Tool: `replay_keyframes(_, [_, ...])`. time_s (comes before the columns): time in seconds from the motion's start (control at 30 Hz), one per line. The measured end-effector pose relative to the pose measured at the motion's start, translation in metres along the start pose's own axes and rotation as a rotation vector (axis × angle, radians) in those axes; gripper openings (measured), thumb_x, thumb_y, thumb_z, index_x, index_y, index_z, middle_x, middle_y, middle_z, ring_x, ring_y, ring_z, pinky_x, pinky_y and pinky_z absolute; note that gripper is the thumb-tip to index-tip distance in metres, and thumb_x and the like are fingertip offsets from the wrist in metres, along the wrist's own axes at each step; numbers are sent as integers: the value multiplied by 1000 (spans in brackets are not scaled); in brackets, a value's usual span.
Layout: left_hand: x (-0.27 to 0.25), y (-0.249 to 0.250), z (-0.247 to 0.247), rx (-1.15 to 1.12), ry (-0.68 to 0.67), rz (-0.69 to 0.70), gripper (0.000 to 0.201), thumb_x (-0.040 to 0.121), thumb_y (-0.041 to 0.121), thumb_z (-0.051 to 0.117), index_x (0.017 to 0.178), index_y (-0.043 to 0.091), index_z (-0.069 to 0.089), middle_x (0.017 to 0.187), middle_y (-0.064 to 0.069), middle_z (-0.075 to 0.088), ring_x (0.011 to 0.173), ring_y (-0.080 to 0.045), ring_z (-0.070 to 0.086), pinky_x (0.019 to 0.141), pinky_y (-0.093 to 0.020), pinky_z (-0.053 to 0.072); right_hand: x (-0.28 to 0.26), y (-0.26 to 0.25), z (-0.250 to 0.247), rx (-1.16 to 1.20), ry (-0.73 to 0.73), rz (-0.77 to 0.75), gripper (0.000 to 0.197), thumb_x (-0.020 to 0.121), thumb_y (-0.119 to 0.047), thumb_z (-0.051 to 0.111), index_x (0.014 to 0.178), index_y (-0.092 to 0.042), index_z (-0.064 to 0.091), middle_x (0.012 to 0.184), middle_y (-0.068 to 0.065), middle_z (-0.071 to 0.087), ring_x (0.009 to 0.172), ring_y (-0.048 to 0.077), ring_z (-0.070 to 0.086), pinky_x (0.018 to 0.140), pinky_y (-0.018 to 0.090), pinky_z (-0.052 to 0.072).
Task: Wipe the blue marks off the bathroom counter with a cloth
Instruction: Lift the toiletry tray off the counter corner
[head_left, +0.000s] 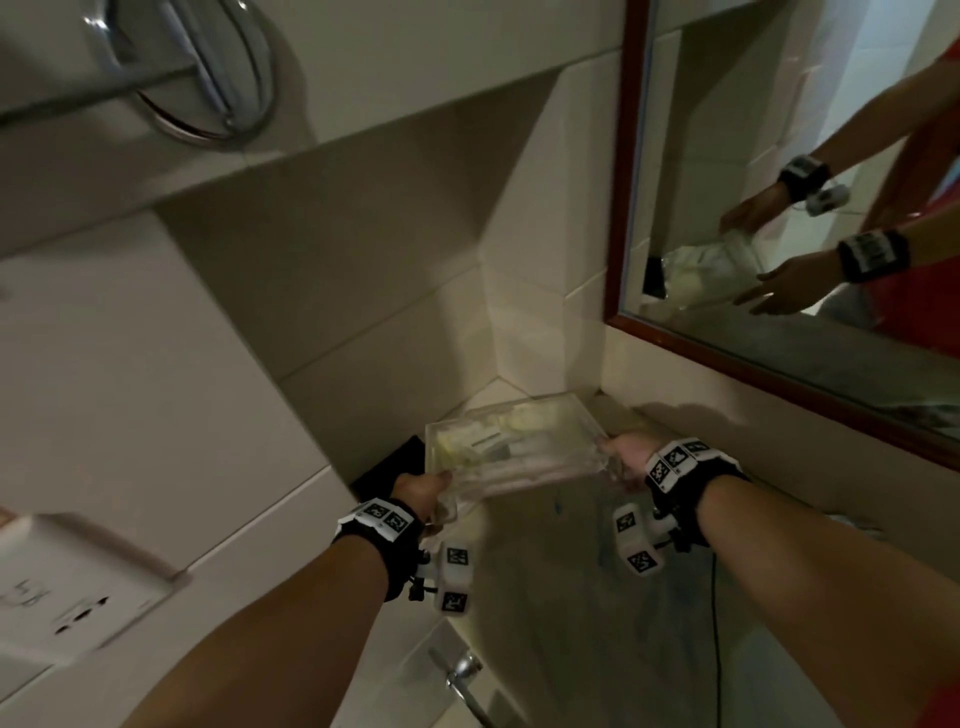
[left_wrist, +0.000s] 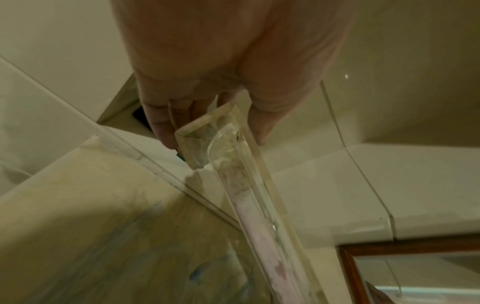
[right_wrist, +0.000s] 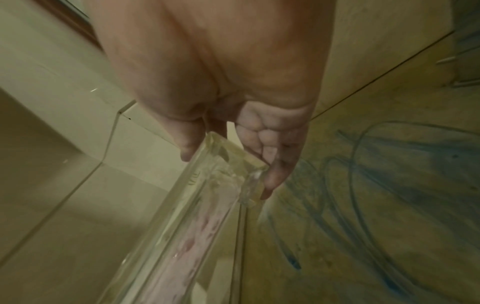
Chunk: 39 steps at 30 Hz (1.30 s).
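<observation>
Clearing the counter before wiping

Left hand and right hand gripped the clear tray at 12 o'clock, probably uncovering the blue marks.

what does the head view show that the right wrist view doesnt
Only the head view shows both hands at once, the left hand and right hand gripping opposite ends of the clear tray, plus the wood-framed mirror, the wall socket and a chrome tap. Only the right wrist view shows the blue marks plainly, as broad loops and smears on the counter, and the right fingers under the tray's edge. Both show the tray, the right hand, the counter and the tiled wall.
</observation>
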<state>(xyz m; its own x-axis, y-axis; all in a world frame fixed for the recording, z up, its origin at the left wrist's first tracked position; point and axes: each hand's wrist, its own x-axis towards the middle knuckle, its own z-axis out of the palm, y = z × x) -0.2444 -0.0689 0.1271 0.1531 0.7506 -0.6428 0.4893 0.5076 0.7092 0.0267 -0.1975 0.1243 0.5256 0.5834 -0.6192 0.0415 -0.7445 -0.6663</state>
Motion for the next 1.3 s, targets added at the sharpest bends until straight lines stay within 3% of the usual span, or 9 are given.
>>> replay_keyframes(0.17, [9,-1,2,-34,32,-17,38,90,35,66,108,2,62,91,-18,64,83,-33,63,70,-38,50,19,-18,4,58,10,38,48,97,-39,56,119,4,62,104,22,66,83,31,61,79,42,53])
replay_keyframes(0.27, [19,-2,5,-63,49,-40,36,92,32,64,109,1,61,91,-18,62,82,-32,60,76,-41,49,37,-20,5,41,-2,-9,49,98,-37,54,126,3,58,84,6,59,72,19,54,71,32,48])
replay_keyframes(0.4, [34,-5,10,-115,52,-78,38,92,33,65,114,2,60,88,-15,60,87,-32,61,81,-43,51,59,-26,12,123,-46,27,44,97,-35,56,122,1,60,96,18,60,82,30,57,68,38,49])
replay_keyframes(0.53, [54,-8,17,-164,64,-121,45,89,36,67,121,5,57,99,-16,61,92,-31,64,73,-40,53,83,-36,19,111,-36,23,41,98,-30,56,125,0,57,105,19,59,86,30,56,66,35,48])
replay_keyframes(0.67, [74,-5,24,-201,45,-154,42,90,24,67,122,-1,56,107,-20,63,88,-32,60,72,-40,49,108,-41,21,132,-29,25,37,99,-25,54,126,0,55,98,18,60,82,31,58,68,37,49])
replay_keyframes(0.87, [94,1,35,-244,97,-167,46,90,23,67,126,1,49,114,-19,58,76,-24,57,67,-38,47,141,-42,26,201,-78,16,36,101,-26,50,131,-5,52,114,22,61,90,33,60,68,36,48])
replay_keyframes(1.03, [107,-5,39,-234,135,-133,33,89,19,69,108,-5,58,97,-19,60,65,-23,56,63,-37,43,166,-40,34,271,-69,7,33,101,-21,50,123,4,55,83,12,58,67,24,54,64,36,46])
replay_keyframes(1.2, [117,-5,45,-263,184,-104,24,88,16,70,77,5,52,85,-19,59,60,-24,55,66,-37,45,181,-39,41,393,-10,-9,35,96,-21,59,122,2,56,103,19,59,71,24,56,68,36,48])
replay_keyframes(1.3, [124,-6,47,-303,212,-114,28,87,11,70,76,10,44,89,-20,60,61,-24,51,57,-33,40,223,-18,48,391,-26,-14,75,68,-39,84,127,-1,57,114,19,63,85,31,61,79,42,54])
